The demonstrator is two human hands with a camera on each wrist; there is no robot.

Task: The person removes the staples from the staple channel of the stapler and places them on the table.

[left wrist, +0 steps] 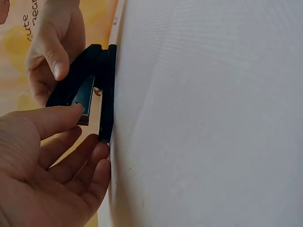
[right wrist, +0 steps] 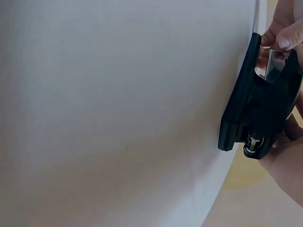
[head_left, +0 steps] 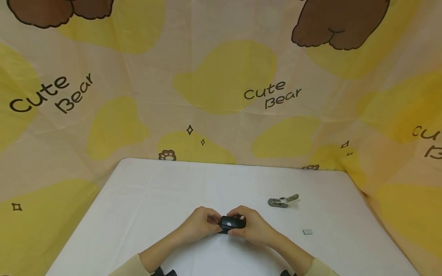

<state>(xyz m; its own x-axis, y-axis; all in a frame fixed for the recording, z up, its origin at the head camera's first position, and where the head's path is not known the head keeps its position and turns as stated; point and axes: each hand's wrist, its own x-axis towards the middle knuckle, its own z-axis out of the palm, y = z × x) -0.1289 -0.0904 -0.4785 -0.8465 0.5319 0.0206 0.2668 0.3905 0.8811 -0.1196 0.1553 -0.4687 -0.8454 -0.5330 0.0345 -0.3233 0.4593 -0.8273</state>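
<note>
A black stapler (head_left: 232,222) stands on the white table in the head view, between both hands. My right hand (head_left: 253,226) grips its upper arm from the right, thumb on the near side. At the stapler's other end, my left hand (head_left: 202,225) pinches the front, with its thumb on the metal staple magazine (left wrist: 84,100) in the left wrist view. Its other fingers curl near the tip of the base. A gap separates the magazine from the base. In the right wrist view, the stapler's hinge end (right wrist: 253,144) faces the camera; the right hand is partly hidden behind the body.
Behind and right of the hands lies a grey hinged tool (head_left: 283,201), one arm raised, resembling a staple remover. Nearer, a small grey rectangular block (head_left: 307,232), possibly staples, rests on the white table (head_left: 193,184). A patterned yellow cloth (head_left: 214,76) hangs behind the table.
</note>
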